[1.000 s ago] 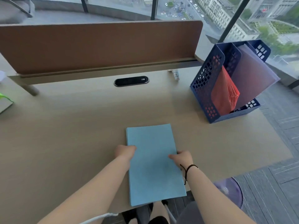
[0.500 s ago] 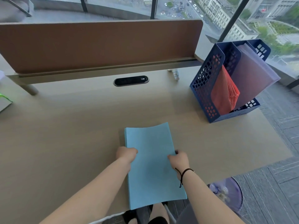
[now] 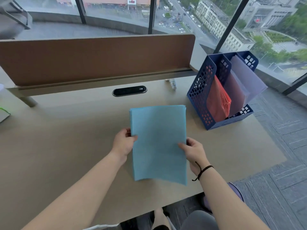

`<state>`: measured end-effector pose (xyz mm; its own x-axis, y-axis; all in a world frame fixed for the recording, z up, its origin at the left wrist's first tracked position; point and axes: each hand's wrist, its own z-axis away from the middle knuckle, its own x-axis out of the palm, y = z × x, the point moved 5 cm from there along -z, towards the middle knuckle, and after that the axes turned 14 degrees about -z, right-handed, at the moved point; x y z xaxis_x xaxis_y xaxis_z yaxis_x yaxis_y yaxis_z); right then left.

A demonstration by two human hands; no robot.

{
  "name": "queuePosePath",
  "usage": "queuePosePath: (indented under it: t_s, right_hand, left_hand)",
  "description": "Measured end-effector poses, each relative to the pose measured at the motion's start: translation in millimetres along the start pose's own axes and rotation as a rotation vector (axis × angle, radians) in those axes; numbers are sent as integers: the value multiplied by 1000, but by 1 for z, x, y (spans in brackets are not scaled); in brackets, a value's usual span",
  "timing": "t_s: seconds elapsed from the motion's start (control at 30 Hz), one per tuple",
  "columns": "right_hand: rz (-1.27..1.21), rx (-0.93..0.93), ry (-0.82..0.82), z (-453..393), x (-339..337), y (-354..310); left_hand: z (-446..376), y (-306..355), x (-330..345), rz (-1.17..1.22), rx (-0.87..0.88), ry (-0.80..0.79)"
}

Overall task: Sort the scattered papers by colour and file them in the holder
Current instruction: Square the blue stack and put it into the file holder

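A stack of light blue papers (image 3: 157, 140) is held up off the beige desk (image 3: 66, 138), near the front middle. My left hand (image 3: 123, 143) grips its left edge and my right hand (image 3: 193, 151) grips its right edge, thumbs on top. The lower edge of the stack sags a little. To the right stands a dark blue perforated file holder (image 3: 201, 90) with three slots. Red papers (image 3: 217, 103) sit in its nearest slot and pale purple papers (image 3: 244, 82) lean in the slots behind.
A brown partition panel (image 3: 99, 58) runs along the back of the desk, with a black cable grommet (image 3: 129, 90) in front of it. A small white bottle (image 3: 172, 83) lies by the holder. A green-edged item (image 3: 4, 112) sits at the far left.
The blue stack has been lifted off the desk and raised forward. Both hands have shifted from pressing on its sides to gripping its edges.
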<state>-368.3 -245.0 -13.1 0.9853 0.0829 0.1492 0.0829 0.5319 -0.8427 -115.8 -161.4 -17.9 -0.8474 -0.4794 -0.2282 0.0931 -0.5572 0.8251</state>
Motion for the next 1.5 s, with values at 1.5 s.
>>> queuePosePath:
  t_s: [1.5]
  right_hand:
    - [-124,-268,124,3,-2,-29]
  left_hand:
    - [20,91,35,-168,358,-238]
